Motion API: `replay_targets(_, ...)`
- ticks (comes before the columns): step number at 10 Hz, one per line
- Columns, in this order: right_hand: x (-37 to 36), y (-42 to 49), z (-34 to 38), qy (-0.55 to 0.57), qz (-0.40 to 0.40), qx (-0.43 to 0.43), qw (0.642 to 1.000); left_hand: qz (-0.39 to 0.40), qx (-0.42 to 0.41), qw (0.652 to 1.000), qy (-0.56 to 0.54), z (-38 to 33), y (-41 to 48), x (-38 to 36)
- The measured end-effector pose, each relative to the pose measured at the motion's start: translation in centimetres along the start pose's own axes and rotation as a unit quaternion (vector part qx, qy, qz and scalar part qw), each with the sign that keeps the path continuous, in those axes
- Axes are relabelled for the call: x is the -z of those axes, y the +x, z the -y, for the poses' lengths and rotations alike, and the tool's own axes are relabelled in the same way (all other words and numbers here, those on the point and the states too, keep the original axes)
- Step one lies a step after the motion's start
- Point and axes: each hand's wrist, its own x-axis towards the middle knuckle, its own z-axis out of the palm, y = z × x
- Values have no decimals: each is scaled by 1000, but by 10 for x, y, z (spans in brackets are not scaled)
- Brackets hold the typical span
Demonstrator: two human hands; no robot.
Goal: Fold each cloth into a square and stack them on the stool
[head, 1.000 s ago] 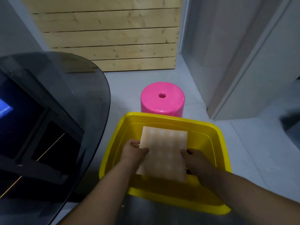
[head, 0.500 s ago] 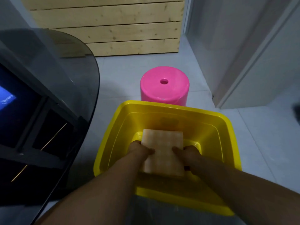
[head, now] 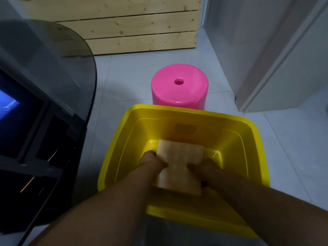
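A pale orange checked cloth [head: 179, 167] lies spread low inside the yellow tub [head: 255, 139]. My left hand [head: 152, 159] pinches its left edge with thumb on top. My right hand [head: 205, 166] pinches its right edge the same way. Both hands are down inside the tub. Just beyond the tub's far rim stands the round pink stool [head: 179, 91], its top bare with a small hole in the middle.
A dark tinted glass table [head: 53, 71] with a black frame fills the left side. A wooden slat wall [head: 124, 23] stands at the back. A grey door and frame [head: 266, 50] are on the right. Pale floor tiles surround the stool.
Both hands have lowered the cloth from above the tub's rim down to its bottom, and they have moved closer together on it. The camera tilted down slightly.
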Motion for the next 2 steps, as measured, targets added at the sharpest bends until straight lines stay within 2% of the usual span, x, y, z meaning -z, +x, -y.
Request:
replay_targets(1,-4,7,-3,5,3,-13,1000,8,0,1000,-7,-4,-1,4)
replay_targets(2,-7,10,-5,-11,-12,-23,1000,-29,-23,999,-18,-14,-13,9)
